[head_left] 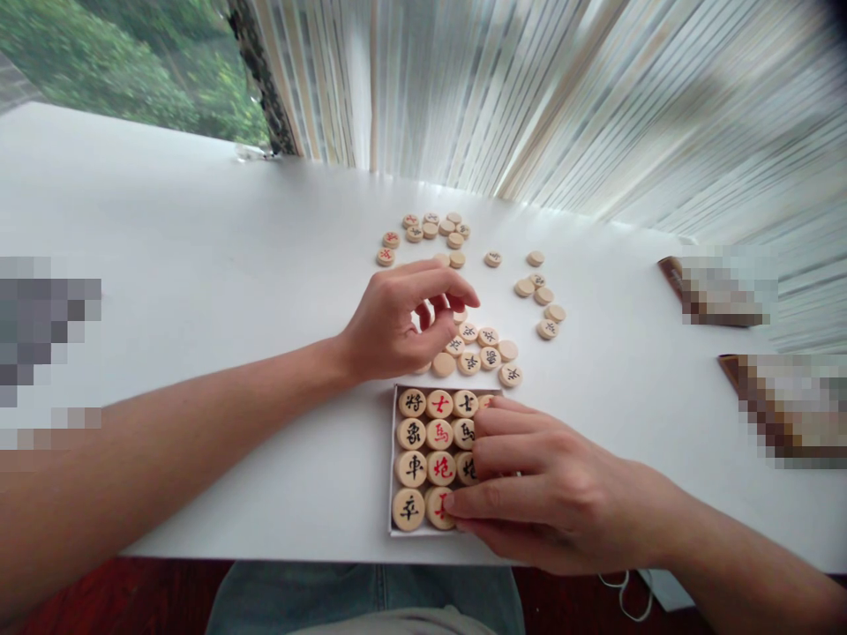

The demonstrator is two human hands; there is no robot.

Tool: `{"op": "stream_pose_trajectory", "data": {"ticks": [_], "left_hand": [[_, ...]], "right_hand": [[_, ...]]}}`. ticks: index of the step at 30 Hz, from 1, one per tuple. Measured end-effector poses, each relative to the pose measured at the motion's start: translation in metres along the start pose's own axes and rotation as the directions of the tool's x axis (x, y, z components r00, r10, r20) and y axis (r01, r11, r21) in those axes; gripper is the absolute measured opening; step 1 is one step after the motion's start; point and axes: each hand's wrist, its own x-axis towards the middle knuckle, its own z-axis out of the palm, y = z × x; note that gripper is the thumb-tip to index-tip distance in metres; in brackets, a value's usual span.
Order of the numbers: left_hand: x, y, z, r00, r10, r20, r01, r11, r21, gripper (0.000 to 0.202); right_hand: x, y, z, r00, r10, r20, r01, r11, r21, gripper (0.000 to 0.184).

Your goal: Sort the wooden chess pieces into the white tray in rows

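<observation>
A shallow white box (393,459) near the table's front edge holds rows of round wooden Chinese chess pieces, such as a black-marked piece (411,403) and a red-marked piece (441,468). My right hand (562,485) lies palm down over its right side, fingers bent close together and hiding the pieces there. Its index fingertip touches a red piece (438,509) in the nearest row. Just beyond the box, my left hand (414,317) hovers over loose pieces (469,362), its fingers curved with a gap to the thumb. I see nothing held in it.
More loose pieces lie farther back (430,230) and to the right (543,296), some face down. Two brown-edged objects, partly blurred, (671,282) (734,379) stand at the right of the white table (218,238). Striped curtains (463,97) and a window border the far side.
</observation>
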Motion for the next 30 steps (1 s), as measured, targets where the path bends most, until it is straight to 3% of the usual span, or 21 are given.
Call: {"op": "stream_pose_trajectory", "data": {"ticks": [6, 10, 12, 15, 18, 20, 22, 26, 30], "left_hand": [[0.001, 0.002, -0.001, 1.000, -0.009, 0.002, 0.009, 1.000, 0.004, 0.027], [0.000, 0.000, -0.002, 1.000, -0.020, -0.007, 0.020, 1.000, 0.004, 0.025], [0.001, -0.002, -0.002, 0.999, -0.031, -0.026, 0.031, 0.999, -0.011, 0.023], [0.006, -0.004, -0.005, 0.990, -0.109, -0.090, 0.103, 0.992, -0.072, 0.021], [0.018, -0.009, -0.014, 0.957, -0.230, -0.175, 0.197, 0.962, -0.187, 0.019], [0.028, -0.013, -0.025, 0.928, -0.286, -0.237, 0.227, 0.942, -0.248, 0.018], [0.038, -0.019, -0.039, 0.895, -0.324, -0.306, 0.247, 0.932, -0.264, 0.016], [0.054, -0.029, -0.069, 0.832, -0.381, -0.404, 0.296, 0.919, -0.259, 0.011], [0.061, -0.034, -0.081, 0.806, -0.487, -0.338, 0.395, 0.866, -0.306, 0.010]], "right_hand": [[-0.001, 0.008, -0.007, 0.990, 0.029, -0.138, -0.016, 0.995, 0.097, 0.010], [-0.003, 0.025, -0.014, 0.944, 0.107, -0.312, -0.087, 0.993, 0.077, 0.011], [-0.005, 0.035, -0.017, 0.891, 0.191, -0.411, -0.174, 0.982, 0.078, 0.012], [-0.010, 0.050, -0.019, 0.767, 0.341, -0.543, -0.348, 0.933, 0.095, 0.015], [-0.014, 0.062, -0.020, 0.639, 0.451, -0.623, -0.484, 0.865, 0.130, 0.022], [-0.015, 0.068, -0.021, 0.588, 0.480, -0.651, -0.515, 0.843, 0.155, 0.025], [-0.015, 0.072, -0.021, 0.569, 0.491, -0.660, -0.526, 0.834, 0.167, 0.027], [-0.015, 0.078, -0.019, 0.572, 0.485, -0.661, -0.525, 0.836, 0.159, 0.028], [-0.017, 0.081, -0.019, 0.562, 0.490, -0.666, -0.534, 0.830, 0.160, 0.028]]}}
